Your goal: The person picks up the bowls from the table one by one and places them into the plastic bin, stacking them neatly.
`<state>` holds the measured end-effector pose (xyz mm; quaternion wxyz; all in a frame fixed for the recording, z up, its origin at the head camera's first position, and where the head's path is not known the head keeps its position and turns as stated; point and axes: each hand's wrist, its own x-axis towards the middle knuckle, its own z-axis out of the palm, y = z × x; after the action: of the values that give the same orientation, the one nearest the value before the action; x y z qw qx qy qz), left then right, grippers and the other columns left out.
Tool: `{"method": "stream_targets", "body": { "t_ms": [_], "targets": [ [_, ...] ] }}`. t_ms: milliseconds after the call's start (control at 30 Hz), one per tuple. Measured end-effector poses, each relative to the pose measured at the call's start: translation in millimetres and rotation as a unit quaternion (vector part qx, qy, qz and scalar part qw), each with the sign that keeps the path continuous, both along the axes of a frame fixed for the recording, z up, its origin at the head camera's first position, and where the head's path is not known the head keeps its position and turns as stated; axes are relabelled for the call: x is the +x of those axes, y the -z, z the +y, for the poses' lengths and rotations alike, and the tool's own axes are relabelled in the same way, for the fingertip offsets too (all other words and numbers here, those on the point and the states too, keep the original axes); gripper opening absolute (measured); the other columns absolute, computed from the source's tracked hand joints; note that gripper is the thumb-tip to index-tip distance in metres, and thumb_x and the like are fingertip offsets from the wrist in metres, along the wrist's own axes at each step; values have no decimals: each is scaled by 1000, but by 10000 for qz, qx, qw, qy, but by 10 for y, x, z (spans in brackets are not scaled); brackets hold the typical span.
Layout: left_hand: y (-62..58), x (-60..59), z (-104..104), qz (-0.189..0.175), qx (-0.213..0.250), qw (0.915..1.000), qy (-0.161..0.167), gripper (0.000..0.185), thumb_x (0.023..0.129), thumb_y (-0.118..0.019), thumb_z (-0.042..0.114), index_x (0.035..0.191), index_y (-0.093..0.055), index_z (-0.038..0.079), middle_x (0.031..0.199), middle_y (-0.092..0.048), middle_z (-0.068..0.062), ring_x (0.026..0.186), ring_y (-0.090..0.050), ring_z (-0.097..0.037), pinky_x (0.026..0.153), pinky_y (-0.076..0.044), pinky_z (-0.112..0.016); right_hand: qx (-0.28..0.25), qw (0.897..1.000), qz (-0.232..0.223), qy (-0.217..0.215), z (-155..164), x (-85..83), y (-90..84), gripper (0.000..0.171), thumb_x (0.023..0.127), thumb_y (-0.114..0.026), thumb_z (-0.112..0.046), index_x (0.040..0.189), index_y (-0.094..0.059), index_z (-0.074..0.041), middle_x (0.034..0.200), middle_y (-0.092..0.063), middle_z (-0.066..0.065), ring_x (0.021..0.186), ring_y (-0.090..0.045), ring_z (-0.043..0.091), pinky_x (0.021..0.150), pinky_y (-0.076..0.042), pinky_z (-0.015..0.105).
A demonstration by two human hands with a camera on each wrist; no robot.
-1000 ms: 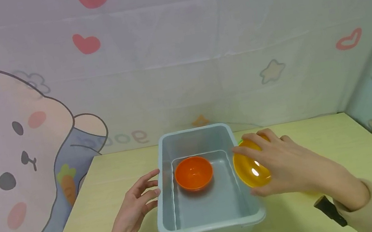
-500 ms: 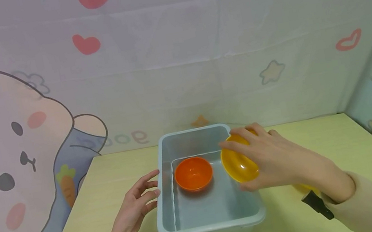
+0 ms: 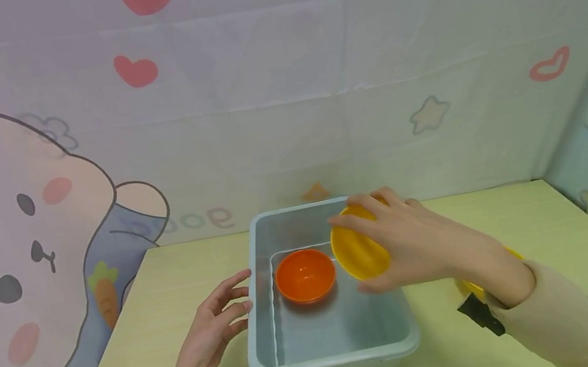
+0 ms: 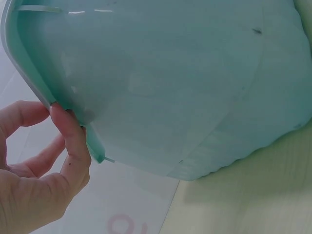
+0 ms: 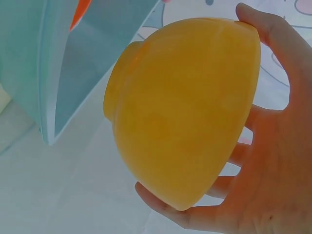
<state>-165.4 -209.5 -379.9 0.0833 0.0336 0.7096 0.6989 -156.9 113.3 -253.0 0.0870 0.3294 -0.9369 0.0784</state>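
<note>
The right hand (image 3: 422, 239) grips the tilted yellow bowl (image 3: 357, 249) above the tub (image 3: 262, 320); it could knock the orange bowl (image 3: 305, 275). The left hand (image 3: 210, 329), fingers relaxed, touches the tub's rim.

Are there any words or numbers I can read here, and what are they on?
"good", seen mirrored and faint, on the cartoon backdrop cloth behind the tub.
No words or numbers show on the tub, the orange bowl or the yellow bowl held by the right hand.
The other marks on the cloth are only pictures: hearts, stars, a bunny, a carrot.
</note>
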Motion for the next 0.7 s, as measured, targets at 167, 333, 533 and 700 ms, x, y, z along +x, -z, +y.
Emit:
{"method": "stream_targets", "body": {
  "t_ms": [167, 333, 533, 700],
  "targets": [
    [-9, 10, 4, 9, -5, 10000, -60, 53, 89, -61, 7, 140, -46, 8, 112, -53, -4, 94, -61, -15, 80, -56, -27, -88, 9999, -116, 48, -90, -62, -23, 78, 70, -74, -54, 139, -45, -34, 140, -41, -2, 125, -39, 26, 87, -45, 49],
    [-11, 13, 8, 20, 2, 10000, -49, 53, 90, -61, 7, 140, -45, 7, 113, -52, -5, 94, -61, -15, 80, -56, -27, -82, 9998, -176, 69, -164, -110, -29, 75, 71, -72, -55, 139, -46, -36, 140, -41, -3, 122, -41, 24, 85, -46, 45],
    [-11, 16, 12, 44, -7, 10000, -24, 53, 90, -61, 8, 140, -45, 7, 114, -51, -6, 94, -61, -15, 80, -56, -28, -66, 9994, -341, 21, -245, -166, -38, 75, 71, -72, -54, 139, -46, -35, 146, -37, -4, 124, -39, 24, 88, -47, 46],
    [-10, 19, 15, 65, -2, 10000, -27, 53, 90, -60, 8, 140, -45, 7, 114, -51, -5, 94, -61, -15, 80, -56, -28, -63, 9989, -474, 6, -317, -205, -45, 71, 72, -71, -53, 137, -46, -37, 153, -29, -7, 126, -37, 24, 93, -46, 47]
  ]
}}
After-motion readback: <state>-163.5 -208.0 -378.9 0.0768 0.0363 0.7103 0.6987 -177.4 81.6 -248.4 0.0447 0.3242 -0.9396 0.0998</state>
